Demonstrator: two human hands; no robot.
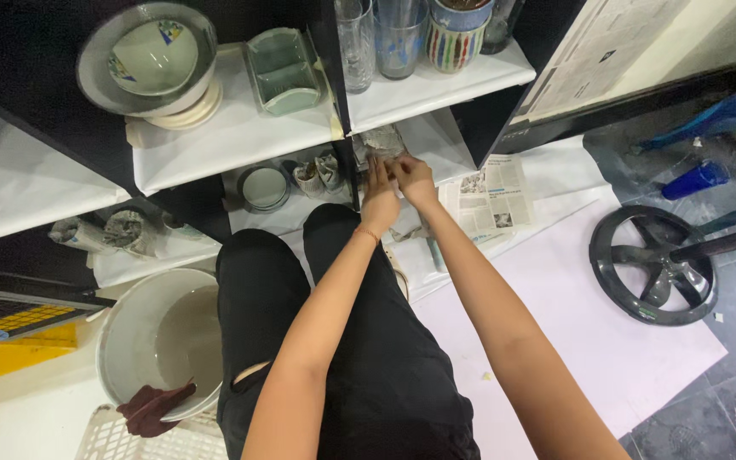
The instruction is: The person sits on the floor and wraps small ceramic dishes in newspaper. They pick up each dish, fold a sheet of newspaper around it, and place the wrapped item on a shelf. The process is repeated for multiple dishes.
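While kneeling at the black shelf (334, 60), a person's left hand (379, 198) and right hand (414, 176) pinch a newspaper-wrapped bundle (382, 141) on its lower white board; firm, even grip likely keeps wrapping snug.

Two hands (398, 183) are seen; three glasses (398, 34) are counted; one striped cup (453, 43); one white bucket (159, 341); two nested bowls (151, 60); one green dish (283, 70).

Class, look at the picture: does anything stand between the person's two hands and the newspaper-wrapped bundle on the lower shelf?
Nothing visible does. The left hand and the right hand already reach the newspaper-wrapped bundle on the lower shelf, seemingly touching it.
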